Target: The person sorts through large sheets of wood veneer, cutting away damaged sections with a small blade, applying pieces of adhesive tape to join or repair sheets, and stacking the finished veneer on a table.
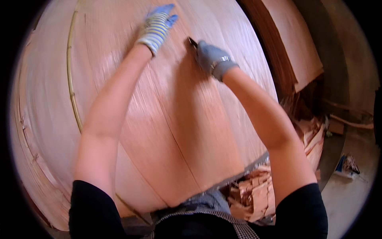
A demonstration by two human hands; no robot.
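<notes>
Large, thin wood veneer sheets [159,159] spread out before me, their grain running away from me and dark seam lines crossing them. My left hand [156,28], in a striped glove with blue fingers, is slightly blurred; its fingers stretch out over the veneer toward the far side, holding nothing. To its right, my right hand [214,57] wears a grey glove and is closed around a small dark knife [192,42]. The knife's tip points to the far left, close above the veneer; whether it touches the surface I cannot tell.
A thin yellowish strip [71,71] runs lengthwise over the veneer at left. At far right stands another veneer stack [294,44]. Broken veneer scraps [254,195] are heaped below the near right edge. A small blue-and-white item [347,166] lies on the floor [354,199].
</notes>
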